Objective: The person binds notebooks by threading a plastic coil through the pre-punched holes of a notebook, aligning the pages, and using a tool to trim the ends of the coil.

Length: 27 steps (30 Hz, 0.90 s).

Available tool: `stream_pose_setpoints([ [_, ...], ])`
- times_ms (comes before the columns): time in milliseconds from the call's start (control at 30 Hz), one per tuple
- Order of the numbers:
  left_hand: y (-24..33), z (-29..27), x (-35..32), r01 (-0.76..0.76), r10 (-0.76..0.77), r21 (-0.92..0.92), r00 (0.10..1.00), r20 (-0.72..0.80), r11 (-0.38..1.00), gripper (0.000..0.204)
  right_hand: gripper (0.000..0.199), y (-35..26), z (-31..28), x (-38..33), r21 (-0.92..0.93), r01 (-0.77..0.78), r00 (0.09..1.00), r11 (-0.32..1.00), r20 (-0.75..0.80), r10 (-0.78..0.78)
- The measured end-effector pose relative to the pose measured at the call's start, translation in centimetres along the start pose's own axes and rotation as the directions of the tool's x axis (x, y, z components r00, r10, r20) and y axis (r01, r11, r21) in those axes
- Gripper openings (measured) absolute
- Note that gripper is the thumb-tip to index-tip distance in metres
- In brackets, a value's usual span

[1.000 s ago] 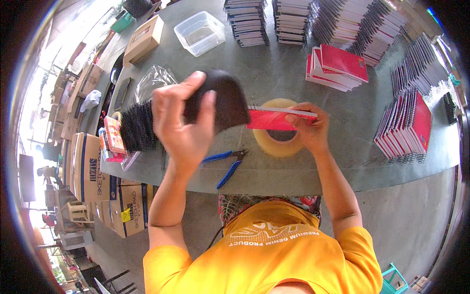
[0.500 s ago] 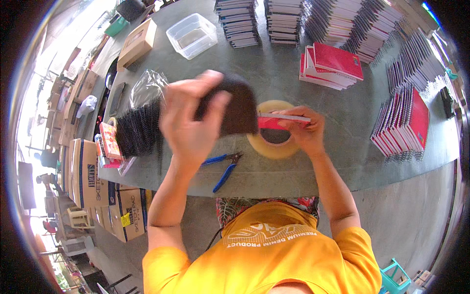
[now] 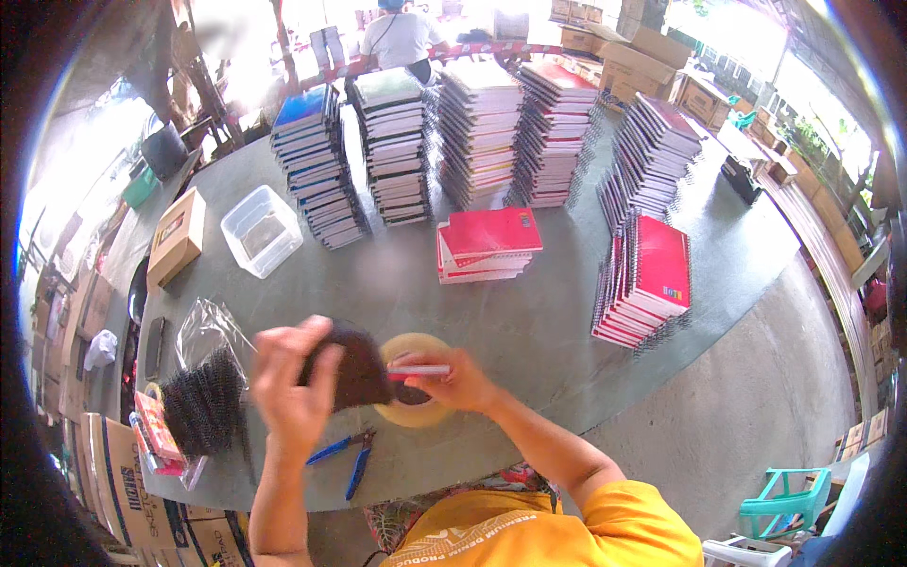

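My left hand is curled around a dark brown-black piece with a rounded edge; motion blur hides what kind it is. Pinched in my right hand is a thin red-and-white notebook, seen edge-on, its end close to the dark piece. Beneath it on the table lies a wide roll of yellowish tape. Blue-handled cutting pliers lie spread apart nearer my body. Left of my left hand rests a bundle of black spiral coils, beside a clear plastic bag.
Red notebooks lie piled mid-table; more red spiral notebooks stand at the right. Tall notebook stacks line the far side. A clear bin and cardboard box sit at left. Another person is beyond the table.
The view has tilted up and turned right, showing the far stacks and the other person. Both hands keep their holds, the dark piece still close to the notebook.
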<state>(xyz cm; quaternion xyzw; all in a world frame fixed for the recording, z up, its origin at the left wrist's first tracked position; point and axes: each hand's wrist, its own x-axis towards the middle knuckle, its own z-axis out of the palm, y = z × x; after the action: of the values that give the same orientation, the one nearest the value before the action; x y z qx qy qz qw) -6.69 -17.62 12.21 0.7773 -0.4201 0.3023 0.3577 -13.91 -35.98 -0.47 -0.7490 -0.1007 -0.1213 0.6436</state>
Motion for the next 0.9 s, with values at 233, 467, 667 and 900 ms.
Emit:
stream_pose_setpoints([
  [233,0.7,0.6,-1.3,0.047,-0.031,-0.062,0.973,0.23,0.997,0.027,0.026,0.3,-1.0,0.4,0.187,-0.02,1.0,0.982,-0.007,0.022],
  [467,1.3,1.4,-1.5,0.042,-0.022,-0.082,0.971,0.237,0.996,0.03,0.031,0.1,0.8,0.8,0.486,0.058,0.998,0.872,-0.017,-0.057],
  [667,2.3,3.2,-2.5,0.002,0.023,-0.066,0.925,0.378,0.998,0.028,0.034,1.1,-0.1,0.0,0.393,0.071,0.997,0.917,-0.008,-0.074],
  [900,1.2,3.3,-3.5,0.011,0.031,-0.094,0.9,0.436,0.996,0.034,0.028,0.6,-0.4,-0.1,0.317,-0.072,0.997,0.946,0.01,0.073],
])
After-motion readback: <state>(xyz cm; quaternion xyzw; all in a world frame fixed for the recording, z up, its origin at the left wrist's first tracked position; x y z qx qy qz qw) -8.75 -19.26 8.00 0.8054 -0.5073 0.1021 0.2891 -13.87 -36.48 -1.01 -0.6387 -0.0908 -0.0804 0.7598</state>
